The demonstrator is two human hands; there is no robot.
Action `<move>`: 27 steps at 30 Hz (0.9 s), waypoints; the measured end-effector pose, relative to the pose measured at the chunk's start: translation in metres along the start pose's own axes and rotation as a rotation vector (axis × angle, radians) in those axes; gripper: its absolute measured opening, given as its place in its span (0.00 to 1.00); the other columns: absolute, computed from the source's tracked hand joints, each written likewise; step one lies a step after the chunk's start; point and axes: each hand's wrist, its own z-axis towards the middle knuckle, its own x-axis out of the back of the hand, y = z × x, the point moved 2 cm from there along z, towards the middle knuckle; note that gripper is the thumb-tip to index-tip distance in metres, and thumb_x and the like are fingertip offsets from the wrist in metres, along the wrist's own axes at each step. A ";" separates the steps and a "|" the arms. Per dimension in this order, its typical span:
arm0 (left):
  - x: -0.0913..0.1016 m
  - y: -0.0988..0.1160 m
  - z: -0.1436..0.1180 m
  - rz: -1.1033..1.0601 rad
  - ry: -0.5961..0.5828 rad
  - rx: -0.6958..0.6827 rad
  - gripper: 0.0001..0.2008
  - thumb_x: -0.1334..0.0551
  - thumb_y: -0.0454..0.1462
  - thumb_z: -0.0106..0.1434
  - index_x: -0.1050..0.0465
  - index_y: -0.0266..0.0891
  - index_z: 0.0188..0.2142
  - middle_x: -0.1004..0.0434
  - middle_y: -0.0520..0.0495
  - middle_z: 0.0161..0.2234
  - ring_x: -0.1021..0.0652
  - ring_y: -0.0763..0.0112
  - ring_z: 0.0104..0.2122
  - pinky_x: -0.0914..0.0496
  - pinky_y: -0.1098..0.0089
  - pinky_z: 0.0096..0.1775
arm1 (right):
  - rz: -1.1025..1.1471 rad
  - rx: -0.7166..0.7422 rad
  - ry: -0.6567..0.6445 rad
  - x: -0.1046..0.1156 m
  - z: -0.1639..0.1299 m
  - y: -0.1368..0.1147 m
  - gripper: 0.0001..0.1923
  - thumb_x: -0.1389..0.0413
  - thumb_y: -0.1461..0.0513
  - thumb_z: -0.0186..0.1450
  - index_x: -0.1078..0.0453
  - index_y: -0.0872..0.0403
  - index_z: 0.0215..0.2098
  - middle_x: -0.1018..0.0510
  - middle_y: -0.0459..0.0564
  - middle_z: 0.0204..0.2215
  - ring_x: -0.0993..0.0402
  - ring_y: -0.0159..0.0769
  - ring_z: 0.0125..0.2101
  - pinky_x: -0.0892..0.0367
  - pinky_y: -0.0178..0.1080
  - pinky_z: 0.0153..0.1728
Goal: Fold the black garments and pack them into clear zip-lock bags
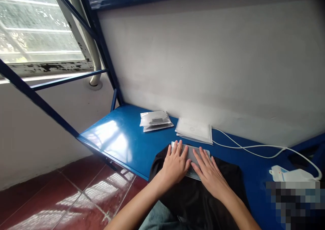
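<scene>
A flat clear-plastic packet with a grey face [193, 151] lies on black cloth [198, 203] spread over my lap. My left hand [175, 164] rests on the packet's left part, palm down with fingers stretched out. On its right part lies my right hand [209, 172], also flat with fingers spread. The thumbs come close together over the middle, and the hands cover much of the packet. Just beyond it, a white packet or thin stack [194, 129] sits on the blue surface. Farther left is a small pile of clear packets [155, 120], the top one bearing a white label.
The blue bench-like surface [137, 148] runs along a pale wall [203, 61]. A white cable [248, 145] loops from behind the white packet toward a white plug or adapter [291, 174] at right. Blue metal bars [99, 37] frame the left side, beside a window [38, 27].
</scene>
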 end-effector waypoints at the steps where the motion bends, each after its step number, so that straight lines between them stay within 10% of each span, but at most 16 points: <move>1: 0.010 -0.002 0.001 0.011 -0.006 0.066 0.25 0.51 0.46 0.76 0.37 0.38 0.66 0.37 0.33 0.68 0.34 0.47 0.67 0.33 0.49 0.61 | 0.001 -0.056 0.043 0.006 -0.002 0.000 0.35 0.61 0.40 0.74 0.45 0.44 0.73 0.45 0.58 0.73 0.45 0.57 0.70 0.39 0.62 0.64; 5: 0.042 -0.012 0.000 -0.020 -0.180 0.422 0.23 0.51 0.46 0.77 0.32 0.35 0.61 0.19 0.35 0.44 0.17 0.52 0.43 0.23 0.59 0.41 | 0.066 -0.370 0.116 0.029 -0.006 0.005 0.40 0.60 0.37 0.71 0.42 0.49 0.71 0.23 0.64 0.54 0.22 0.61 0.52 0.25 0.59 0.46; 10: 0.052 -0.009 0.002 -0.187 -0.307 0.338 0.28 0.46 0.36 0.74 0.47 0.46 0.72 0.17 0.41 0.44 0.16 0.55 0.42 0.24 0.65 0.38 | 0.337 -0.359 0.089 0.033 0.012 -0.001 0.48 0.52 0.37 0.67 0.59 0.51 0.75 0.20 0.54 0.40 0.19 0.48 0.34 0.23 0.49 0.35; 17: 0.039 -0.027 0.007 -0.638 -0.185 0.363 0.24 0.46 0.34 0.73 0.35 0.43 0.67 0.21 0.38 0.54 0.20 0.55 0.53 0.27 0.63 0.52 | 0.221 -0.367 0.084 0.022 0.016 0.003 0.38 0.48 0.36 0.65 0.36 0.42 0.67 0.24 0.56 0.55 0.25 0.55 0.56 0.26 0.54 0.52; 22: 0.021 -0.018 0.012 -0.873 -0.151 0.386 0.24 0.47 0.37 0.73 0.33 0.40 0.67 0.20 0.38 0.55 0.21 0.50 0.55 0.28 0.57 0.56 | 0.208 -0.378 0.045 0.006 0.005 0.003 0.37 0.50 0.36 0.66 0.39 0.38 0.69 0.31 0.52 0.66 0.36 0.57 0.66 0.32 0.60 0.61; 27: 0.054 -0.048 0.024 -1.148 0.128 0.296 0.23 0.46 0.33 0.71 0.26 0.41 0.62 0.19 0.44 0.55 0.19 0.61 0.54 0.25 0.66 0.55 | 0.202 -0.136 0.053 0.034 0.044 -0.055 0.33 0.57 0.42 0.74 0.56 0.32 0.75 0.54 0.42 0.76 0.59 0.50 0.74 0.50 0.63 0.69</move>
